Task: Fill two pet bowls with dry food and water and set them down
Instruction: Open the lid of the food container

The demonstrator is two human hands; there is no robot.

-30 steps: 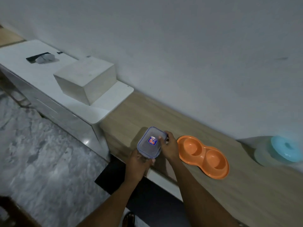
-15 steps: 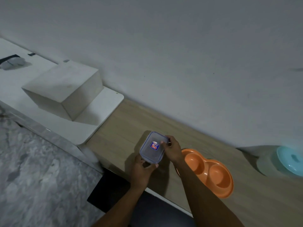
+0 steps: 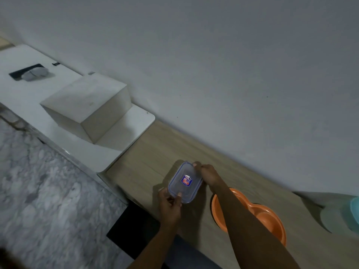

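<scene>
Resting on a wooden counter (image 3: pixel 155 152), both hands grip a lidded container (image 3: pixel 184 182).

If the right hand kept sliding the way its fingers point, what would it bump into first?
The right hand points up-left along the clear container's far edge. Beyond it looks like bare wooden counter, then probably the raised white shelf, though depth is hard to judge.

The clear plastic container (image 3: pixel 185 182) has a smooth, faintly glossy lid bearing a paper-like sticker. The orange double bowl (image 3: pixel 271 218) looks like smooth moulded plastic. The counter (image 3: pixel 155 152) shows matt, pale wood grain; the adjoining white slab (image 3: pixel 124 140) is smooth, the floor (image 3: pixel 38 191) polished marble-patterned
</scene>
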